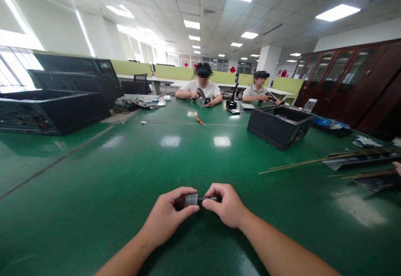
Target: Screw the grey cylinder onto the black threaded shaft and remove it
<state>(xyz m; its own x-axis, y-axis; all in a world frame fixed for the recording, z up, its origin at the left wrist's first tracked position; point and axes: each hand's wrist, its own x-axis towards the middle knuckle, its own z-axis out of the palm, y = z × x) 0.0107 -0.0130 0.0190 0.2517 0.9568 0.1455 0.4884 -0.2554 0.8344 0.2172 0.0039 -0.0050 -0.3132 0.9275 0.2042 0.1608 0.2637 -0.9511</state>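
Low over the green table, my left hand (167,214) is closed around a grey metal cylinder (191,200), thumb in front and fingers behind. A thin dark metal shaft (208,198) with a stepped surface lies in line with the cylinder's right end. Between thumb and fingertips, my right hand (226,205) pinches this shaft. Whether the shaft is joined to the cylinder or only meets its end I cannot tell. The left fingers hide the cylinder's left end.
On the green table (125,175) lies an orange-handled screwdriver (201,121). Black computer cases stand left (56,111) and right (280,126). Thin brass-coloured rods (294,165) lie at right. Across the table, two people (202,88) handle dark tools. Part of another hand (397,168) shows at the right edge.
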